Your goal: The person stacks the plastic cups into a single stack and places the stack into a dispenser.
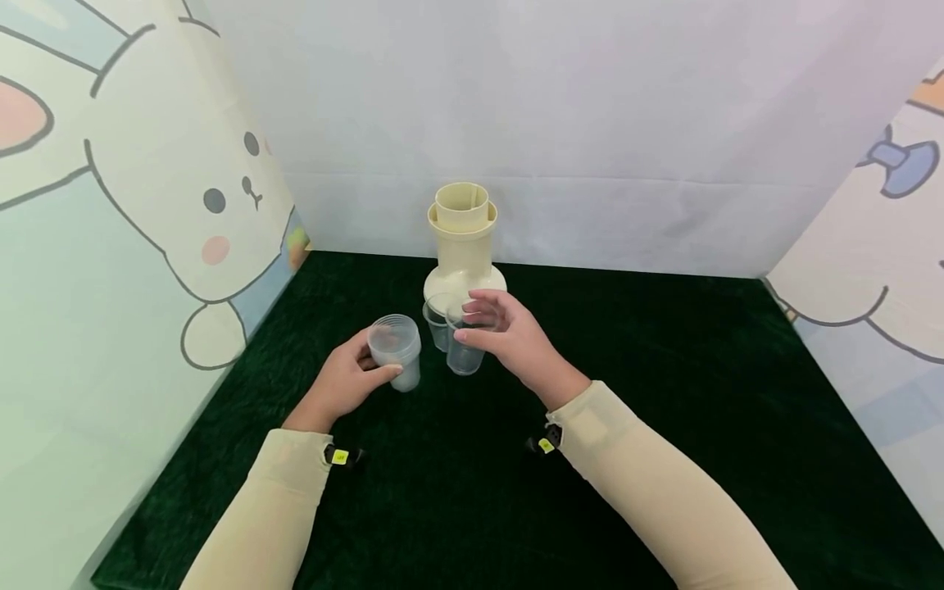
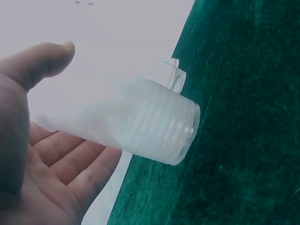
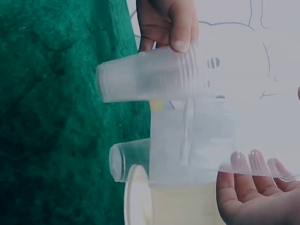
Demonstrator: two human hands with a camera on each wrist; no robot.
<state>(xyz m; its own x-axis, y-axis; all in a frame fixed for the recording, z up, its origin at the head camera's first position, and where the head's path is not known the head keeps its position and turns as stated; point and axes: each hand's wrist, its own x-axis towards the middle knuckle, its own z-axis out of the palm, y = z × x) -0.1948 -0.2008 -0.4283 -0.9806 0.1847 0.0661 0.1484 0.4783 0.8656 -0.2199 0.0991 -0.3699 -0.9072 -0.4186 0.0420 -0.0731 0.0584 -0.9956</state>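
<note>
My left hand (image 1: 341,378) holds a stack of nested clear plastic cups (image 1: 407,357), thumb near the rims and fingers behind. In the right wrist view the stack (image 3: 140,77) shows several rims close together. To its right, my right hand (image 1: 527,340) grips a single clear plastic cup (image 1: 465,360) near its rim, fingers curved round the far side. In the right wrist view fingers (image 3: 239,161) show through this cup. Just behind and left of it stands another clear cup (image 1: 437,334), partly hidden. In the left wrist view the stack's upper part blends into the pale background.
Behind the cups stands a cream plastic device (image 1: 465,254) with a round base and an open double-walled tube on top. A dark green cloth (image 1: 457,508) covers the table. A white curtain (image 1: 590,123) hangs behind, with cartoon-printed panels (image 1: 170,188) at both sides.
</note>
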